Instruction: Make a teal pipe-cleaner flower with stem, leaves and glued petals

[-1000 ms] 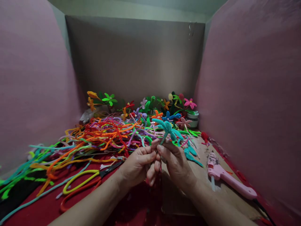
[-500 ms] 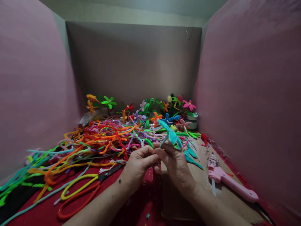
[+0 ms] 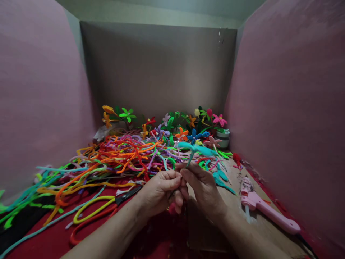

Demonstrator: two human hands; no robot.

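A turquoise pipe-cleaner flower (image 3: pixel 205 150) stands above my fingers, its petals spread sideways on a short stem. My right hand (image 3: pixel 206 190) is closed, pinching that stem between thumb and fingers. My left hand (image 3: pixel 159 190) is closed too, its thumb and fingertips meeting the right hand's at the stem's lower end, which the fingers mostly hide. Just beyond the right hand, more turquoise pipe-cleaner pieces (image 3: pixel 222 176) lie on the cardboard (image 3: pixel 234 205). To the left of my left hand rest scissors (image 3: pixel 95 208) with yellow and red handles, partly behind my forearm.
A large heap of colourful pipe cleaners (image 3: pixel 115 154) covers the left and middle of the red cloth (image 3: pixel 43 241). Finished flowers (image 3: pixel 128 114) stand along the back. A pink glue gun (image 3: pixel 269 212) lies on the right, its cord trailing. Pink walls (image 3: pixel 291 90) enclose both sides.
The turquoise flower has turned, its petals now pointing sideways rather than drooping. My left fingers have uncurled slightly lower down. The view has shifted a little to the left.
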